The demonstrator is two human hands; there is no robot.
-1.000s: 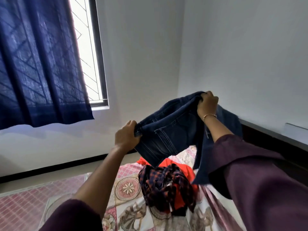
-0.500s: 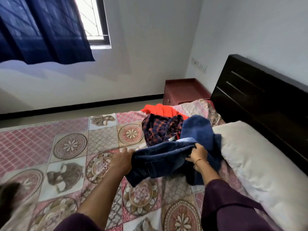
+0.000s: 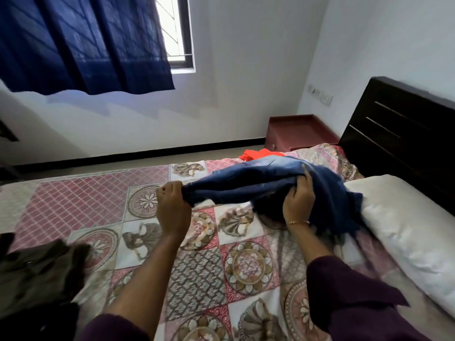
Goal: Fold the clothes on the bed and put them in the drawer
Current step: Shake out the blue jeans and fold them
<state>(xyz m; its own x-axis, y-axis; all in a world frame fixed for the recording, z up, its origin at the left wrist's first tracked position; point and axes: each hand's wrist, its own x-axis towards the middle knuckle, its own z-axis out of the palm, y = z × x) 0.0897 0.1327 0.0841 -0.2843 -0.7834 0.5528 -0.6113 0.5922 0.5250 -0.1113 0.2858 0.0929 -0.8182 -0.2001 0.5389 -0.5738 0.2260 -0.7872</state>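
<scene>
Jeans (image 3: pixel 258 183) on bed (image 3: pixel 98 200), pillow (image 3: pixel 406 222) right (nightstand (image 3: pixel 295 131) behind).

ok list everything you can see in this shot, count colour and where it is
jeans: one, dark blue, held above the bed
orange garment: one, far side of bed, behind jeans
bedspread: one, pink and beige patchwork, on the bed
pillow: one, white, by the headboard
headboard: one, dark brown, right
bedside cabinet: one, maroon, far corner
curtain: one, navy, over window
dark garment: one, blurred, near left
sleeves: dark purple
bracelet: one, gold, right wrist
hands: left and right grip the jeans
</scene>
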